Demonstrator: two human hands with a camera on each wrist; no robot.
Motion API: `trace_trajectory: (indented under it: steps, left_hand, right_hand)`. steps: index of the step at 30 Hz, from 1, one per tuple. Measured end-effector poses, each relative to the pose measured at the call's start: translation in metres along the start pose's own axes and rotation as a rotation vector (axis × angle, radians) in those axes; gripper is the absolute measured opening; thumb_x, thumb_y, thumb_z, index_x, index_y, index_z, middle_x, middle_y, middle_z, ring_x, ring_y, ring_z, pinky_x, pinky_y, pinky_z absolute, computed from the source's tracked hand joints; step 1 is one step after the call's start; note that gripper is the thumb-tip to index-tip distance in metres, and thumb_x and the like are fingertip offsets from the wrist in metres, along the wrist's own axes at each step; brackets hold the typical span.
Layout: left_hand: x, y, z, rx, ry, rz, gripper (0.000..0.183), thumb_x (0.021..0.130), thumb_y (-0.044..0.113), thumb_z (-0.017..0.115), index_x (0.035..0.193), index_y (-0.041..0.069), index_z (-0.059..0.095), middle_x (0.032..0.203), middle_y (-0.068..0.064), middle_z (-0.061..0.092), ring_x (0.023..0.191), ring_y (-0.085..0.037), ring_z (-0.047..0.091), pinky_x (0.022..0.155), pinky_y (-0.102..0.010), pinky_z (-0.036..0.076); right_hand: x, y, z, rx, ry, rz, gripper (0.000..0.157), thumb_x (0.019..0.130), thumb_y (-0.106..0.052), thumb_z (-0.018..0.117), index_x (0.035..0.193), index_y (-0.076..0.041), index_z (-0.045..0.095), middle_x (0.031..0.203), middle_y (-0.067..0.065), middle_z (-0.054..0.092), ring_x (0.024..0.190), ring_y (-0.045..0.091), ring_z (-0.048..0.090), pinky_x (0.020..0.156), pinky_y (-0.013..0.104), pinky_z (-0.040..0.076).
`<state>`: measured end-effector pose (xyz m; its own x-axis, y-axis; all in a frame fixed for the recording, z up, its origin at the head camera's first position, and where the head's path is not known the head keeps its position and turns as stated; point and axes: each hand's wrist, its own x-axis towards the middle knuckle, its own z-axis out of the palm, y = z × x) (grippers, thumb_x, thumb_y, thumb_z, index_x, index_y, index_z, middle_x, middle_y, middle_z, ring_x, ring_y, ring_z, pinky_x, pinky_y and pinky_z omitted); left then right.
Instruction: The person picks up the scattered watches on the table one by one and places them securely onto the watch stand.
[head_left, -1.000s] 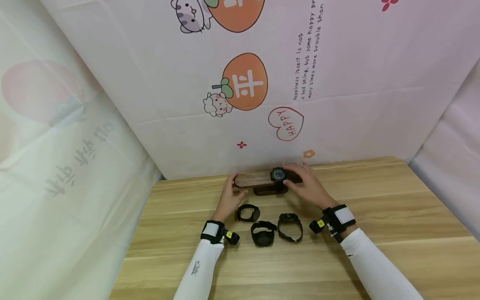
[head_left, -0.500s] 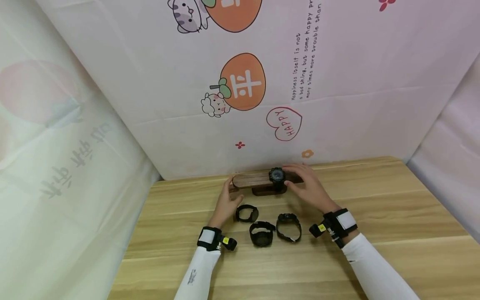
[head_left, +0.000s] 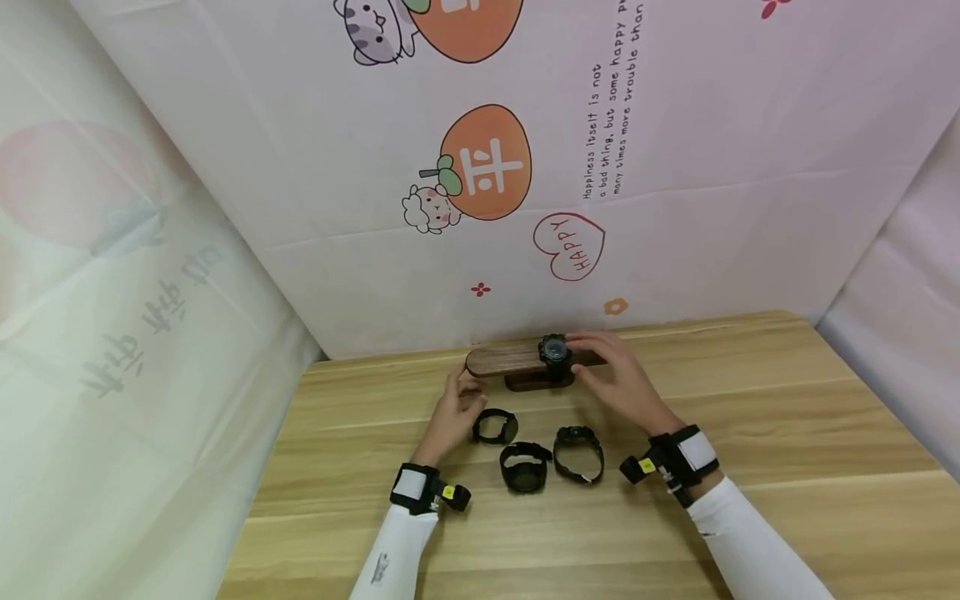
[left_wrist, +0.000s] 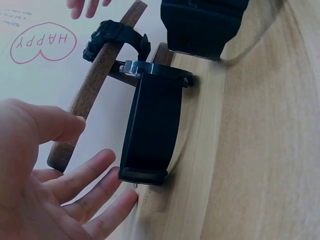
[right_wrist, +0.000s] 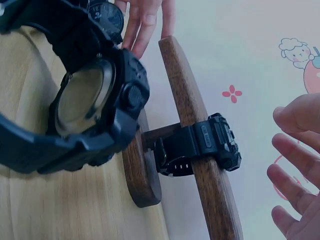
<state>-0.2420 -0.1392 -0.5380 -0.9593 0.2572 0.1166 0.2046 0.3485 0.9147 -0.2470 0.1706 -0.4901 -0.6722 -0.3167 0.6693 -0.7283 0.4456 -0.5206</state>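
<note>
A dark wooden watch stand (head_left: 504, 360) stands at the back of the table, with a black digital watch (head_left: 555, 350) strapped round its bar. My left hand (head_left: 453, 421) is at the bar's left end, fingers loosely extended; in the left wrist view its thumb overlaps the bar. My right hand (head_left: 618, 379) is spread beside the strapped watch, and the right wrist view shows a gap between its fingers (right_wrist: 295, 187) and the watch. In front of the stand lie a slim black watch (head_left: 495, 426), a black watch (head_left: 524, 468) and another black watch (head_left: 577, 456).
Behind the stand rises a white printed cloth (head_left: 675, 250), with more cloth at both sides. The loose watches lie between the forearms on the wooden table (head_left: 622, 542). Each wrist wears a strapped camera (head_left: 453, 497).
My left hand has drawn back a little toward me from the bar's left end. The right hand has shifted slightly rightward. The strapped watch and the loose watches keep their places.
</note>
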Motion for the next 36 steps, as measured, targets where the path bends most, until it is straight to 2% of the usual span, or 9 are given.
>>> trace_trajectory:
  steps: [2, 6, 7, 9, 14, 19, 25, 31, 36]
  left_hand:
    - [-0.002, 0.001, 0.000, 0.003, 0.006, 0.015, 0.068, 0.100, 0.021, 0.055, 0.152, 0.009, 0.014, 0.128, -0.016, 0.055, 0.115, -0.024, 0.056, 0.097, -0.041, 0.049]
    - [-0.011, 0.020, -0.004, -0.004, 0.007, 0.030, 0.060, 0.101, 0.016, 0.052, 0.146, -0.004, 0.018, 0.129, -0.023, 0.053, 0.121, -0.033, 0.050, 0.099, -0.048, 0.046]
    - [-0.012, 0.020, -0.004, -0.009, 0.008, 0.039, 0.058, 0.101, 0.013, 0.051, 0.145, -0.006, 0.019, 0.130, -0.026, 0.052, 0.121, -0.035, 0.048, 0.099, -0.050, 0.045]
    - [-0.013, 0.020, -0.004, -0.012, 0.003, 0.046, 0.055, 0.101, 0.010, 0.052, 0.143, -0.007, 0.022, 0.131, -0.029, 0.050, 0.122, -0.038, 0.047, 0.099, -0.051, 0.045]
    - [-0.013, 0.004, -0.001, 0.024, 0.007, 0.053, 0.041, 0.099, 0.015, 0.056, 0.135, 0.001, 0.041, 0.132, -0.024, 0.051, 0.119, -0.031, 0.051, 0.097, -0.045, 0.048]
    - [-0.017, 0.005, -0.003, 0.109, -0.070, 0.051, 0.042, 0.097, 0.022, 0.060, 0.135, 0.007, 0.049, 0.136, -0.014, 0.050, 0.122, -0.032, 0.049, 0.098, -0.045, 0.047]
    - [-0.019, 0.010, -0.004, 0.201, -0.173, 0.080, 0.053, 0.089, 0.008, 0.065, 0.139, 0.009, 0.047, 0.140, -0.008, 0.045, 0.127, -0.033, 0.043, 0.102, -0.051, 0.042]
    - [-0.018, 0.014, -0.001, 0.324, -0.282, 0.164, 0.068, 0.079, -0.004, 0.066, 0.141, 0.012, 0.047, 0.145, -0.005, 0.041, 0.133, -0.025, 0.034, 0.107, -0.050, 0.036]
    - [-0.016, 0.016, 0.004, 0.400, -0.346, 0.241, 0.076, 0.074, -0.008, 0.065, 0.143, 0.016, 0.046, 0.150, -0.006, 0.036, 0.138, -0.025, 0.025, 0.109, -0.053, 0.032]
  right_hand:
    - [-0.001, -0.002, 0.000, 0.005, 0.011, -0.008, 0.035, 0.087, -0.005, 0.070, 0.121, -0.002, 0.063, 0.131, 0.015, 0.057, 0.123, 0.032, 0.046, 0.104, 0.052, 0.034]
    - [0.000, -0.011, 0.001, 0.027, 0.038, -0.028, 0.037, 0.085, -0.001, 0.071, 0.121, -0.007, 0.064, 0.130, 0.016, 0.058, 0.121, 0.032, 0.047, 0.103, 0.053, 0.035]
    - [0.000, -0.012, 0.001, 0.028, 0.045, -0.032, 0.038, 0.084, 0.000, 0.071, 0.120, -0.007, 0.064, 0.129, 0.017, 0.058, 0.120, 0.032, 0.048, 0.102, 0.053, 0.036]
    - [0.000, -0.018, 0.001, 0.038, 0.056, -0.039, 0.040, 0.082, 0.004, 0.071, 0.120, -0.007, 0.064, 0.126, 0.019, 0.059, 0.118, 0.035, 0.049, 0.100, 0.055, 0.037]
    - [0.004, -0.041, -0.006, 0.067, 0.070, -0.052, 0.042, 0.077, 0.014, 0.071, 0.115, -0.001, 0.065, 0.122, 0.024, 0.059, 0.113, 0.042, 0.050, 0.097, 0.059, 0.038]
    - [0.006, -0.050, -0.008, 0.075, 0.083, -0.055, 0.041, 0.075, 0.016, 0.071, 0.112, 0.000, 0.065, 0.122, 0.024, 0.059, 0.112, 0.043, 0.050, 0.097, 0.059, 0.038]
    - [0.004, -0.049, -0.006, 0.081, 0.091, -0.067, 0.041, 0.073, 0.017, 0.071, 0.111, 0.000, 0.066, 0.122, 0.023, 0.060, 0.111, 0.044, 0.051, 0.096, 0.060, 0.038]
    - [0.001, -0.049, -0.005, 0.090, 0.085, -0.047, 0.040, 0.075, 0.016, 0.071, 0.111, -0.001, 0.066, 0.125, 0.019, 0.059, 0.113, 0.043, 0.050, 0.098, 0.058, 0.039]
    - [-0.002, -0.051, -0.006, 0.094, 0.072, -0.032, 0.038, 0.077, 0.015, 0.070, 0.111, 0.000, 0.065, 0.125, 0.020, 0.058, 0.114, 0.042, 0.051, 0.098, 0.053, 0.041]
